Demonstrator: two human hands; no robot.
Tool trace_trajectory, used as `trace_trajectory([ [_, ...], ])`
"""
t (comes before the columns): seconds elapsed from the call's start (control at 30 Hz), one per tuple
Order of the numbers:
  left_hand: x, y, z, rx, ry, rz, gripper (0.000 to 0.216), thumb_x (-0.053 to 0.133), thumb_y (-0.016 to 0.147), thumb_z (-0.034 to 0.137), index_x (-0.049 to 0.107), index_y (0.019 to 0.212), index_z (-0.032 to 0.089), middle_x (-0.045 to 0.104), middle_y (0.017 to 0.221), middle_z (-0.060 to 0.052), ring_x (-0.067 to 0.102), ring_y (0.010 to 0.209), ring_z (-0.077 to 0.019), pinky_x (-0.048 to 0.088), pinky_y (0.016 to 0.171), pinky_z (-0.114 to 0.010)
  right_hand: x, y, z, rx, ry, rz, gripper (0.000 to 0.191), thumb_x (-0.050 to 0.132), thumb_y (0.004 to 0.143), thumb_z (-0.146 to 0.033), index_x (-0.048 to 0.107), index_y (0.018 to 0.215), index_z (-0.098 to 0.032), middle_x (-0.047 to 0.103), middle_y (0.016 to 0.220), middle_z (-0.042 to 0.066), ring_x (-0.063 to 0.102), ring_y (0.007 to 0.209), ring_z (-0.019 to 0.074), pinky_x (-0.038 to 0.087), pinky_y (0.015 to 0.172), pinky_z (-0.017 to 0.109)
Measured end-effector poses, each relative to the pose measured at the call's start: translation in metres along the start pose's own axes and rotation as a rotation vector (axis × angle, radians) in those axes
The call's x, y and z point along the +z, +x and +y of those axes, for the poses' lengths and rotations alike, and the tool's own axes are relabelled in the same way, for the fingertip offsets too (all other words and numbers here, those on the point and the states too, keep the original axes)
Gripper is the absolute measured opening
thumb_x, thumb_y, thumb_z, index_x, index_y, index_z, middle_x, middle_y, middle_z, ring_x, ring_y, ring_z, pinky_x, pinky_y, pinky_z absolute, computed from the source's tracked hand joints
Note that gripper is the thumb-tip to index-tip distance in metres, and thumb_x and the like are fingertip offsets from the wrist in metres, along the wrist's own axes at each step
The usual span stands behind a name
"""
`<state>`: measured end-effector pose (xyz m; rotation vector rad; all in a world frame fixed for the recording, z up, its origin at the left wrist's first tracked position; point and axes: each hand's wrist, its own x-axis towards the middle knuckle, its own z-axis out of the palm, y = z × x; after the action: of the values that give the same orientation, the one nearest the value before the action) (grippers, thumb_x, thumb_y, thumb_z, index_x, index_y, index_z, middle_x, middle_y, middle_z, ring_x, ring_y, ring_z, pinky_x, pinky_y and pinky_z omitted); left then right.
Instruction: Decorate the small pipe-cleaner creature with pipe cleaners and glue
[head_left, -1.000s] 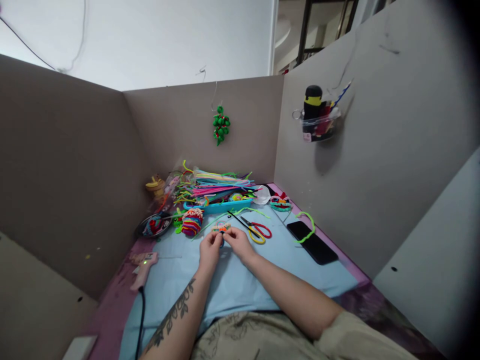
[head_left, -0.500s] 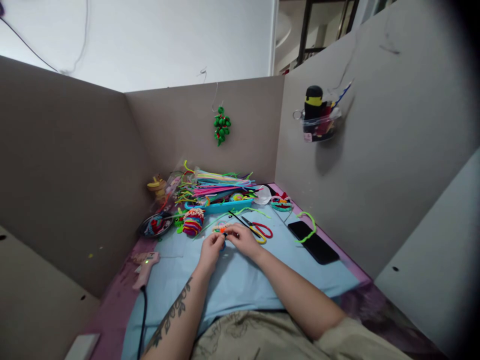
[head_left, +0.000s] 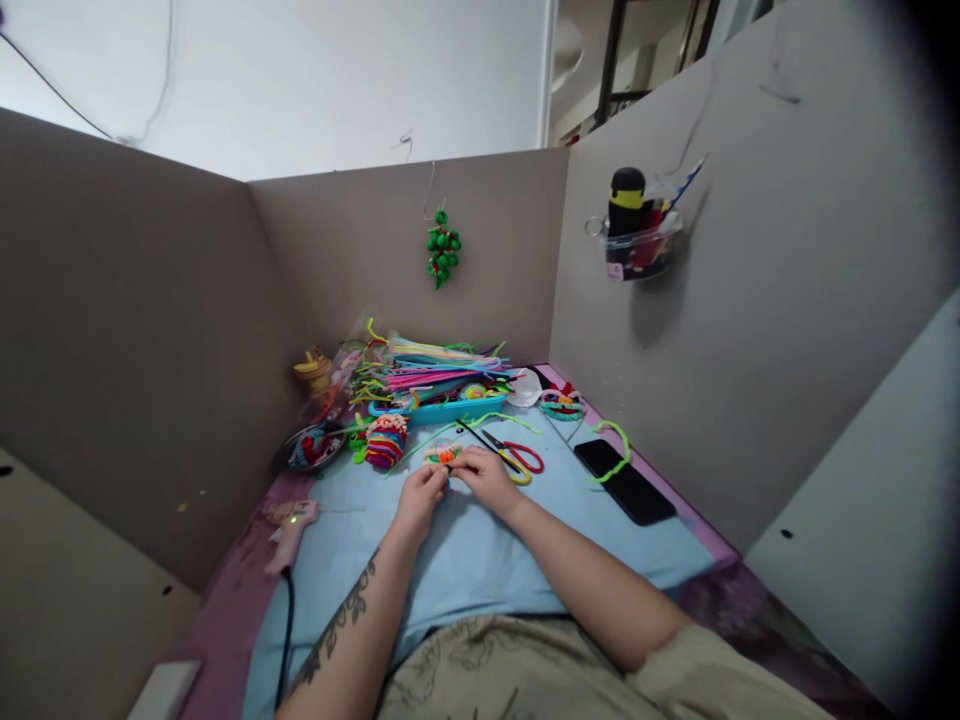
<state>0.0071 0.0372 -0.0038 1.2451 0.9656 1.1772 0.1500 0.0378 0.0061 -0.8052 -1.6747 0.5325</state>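
My left hand [head_left: 421, 496] and my right hand [head_left: 486, 478] meet over the blue cloth, fingertips pinched together. Between them is a small blue and black piece [head_left: 449, 486], mostly covered by the fingers; it looks like fuzzy pipe cleaner, but its shape is unclear. Just beyond the fingertips lies a small orange, white and green fuzzy piece [head_left: 444, 454]. Scissors [head_left: 523, 460] with red and yellow handles lie open beside my right hand, a black pipe cleaner [head_left: 480, 437] crossing near them. A striped multicoloured fuzzy piece [head_left: 386, 443] sits farther left.
A blue tray [head_left: 450, 411] heaped with pipe cleaners [head_left: 442, 362] stands at the back. On the left are a pink glue gun [head_left: 291, 535] and a dark bowl [head_left: 283, 455]. A black phone [head_left: 637, 497] under a green pipe cleaner [head_left: 624, 440] lies right. Grey panels [head_left: 495, 250] surround the table.
My hands remain pinched together, with the fingers shifting slightly around the small piece. More of the orange fuzzy piece behind them now shows. The view has tilted very slightly.
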Motion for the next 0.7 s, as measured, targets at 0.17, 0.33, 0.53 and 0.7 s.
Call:
trace_trajectory([
  [0.17, 0.003, -0.002, 0.006, 0.174, 0.274, 0.015, 0.027, 0.053, 0.076, 0.038, 0.053, 0.063, 0.015, 0.045, 0.053, 0.004, 0.040, 0.051, -0.0088, 0.030, 0.051, -0.021, -0.005, 0.004, 0.000, 0.035, -0.027, -0.043, 0.015, 0.058, 0.075, -0.016, 0.069, 0.084, -0.020, 0.065, 0.086, 0.005, 0.058, 0.083, 0.0166, 0.046, 0.070, 0.028],
  [0.33, 0.000, -0.005, 0.002, 0.435, 0.674, 0.049, 0.019, 0.048, 0.081, 0.030, 0.059, 0.076, 0.016, 0.055, 0.070, -0.001, 0.049, 0.066, -0.0134, 0.036, 0.062, -0.024, -0.011, 0.006, -0.001, 0.097, -0.075, -0.121, 0.009, 0.061, 0.073, -0.015, 0.068, 0.075, -0.018, 0.063, 0.074, 0.003, 0.056, 0.072, 0.0142, 0.043, 0.067, 0.026],
  [0.53, -0.002, -0.008, 0.001, 0.457, 0.782, 0.028, 0.017, 0.045, 0.083, 0.027, 0.059, 0.080, 0.018, 0.059, 0.076, -0.003, 0.053, 0.072, -0.0150, 0.039, 0.067, -0.025, -0.011, 0.005, -0.003, 0.119, -0.114, -0.128, 0.011, 0.057, 0.075, -0.012, 0.065, 0.069, -0.016, 0.059, 0.069, 0.001, 0.054, 0.069, 0.0128, 0.040, 0.064, 0.023],
  [0.7, 0.000, -0.008, 0.003, 0.430, 0.723, 0.044, 0.017, 0.045, 0.083, 0.027, 0.059, 0.079, 0.018, 0.059, 0.075, -0.003, 0.054, 0.072, -0.0157, 0.039, 0.067, -0.025, -0.005, 0.002, 0.006, 0.162, -0.117, -0.120, 0.013, 0.053, 0.078, -0.016, 0.062, 0.069, -0.016, 0.058, 0.069, 0.000, 0.052, 0.067, 0.0123, 0.040, 0.062, 0.023],
])
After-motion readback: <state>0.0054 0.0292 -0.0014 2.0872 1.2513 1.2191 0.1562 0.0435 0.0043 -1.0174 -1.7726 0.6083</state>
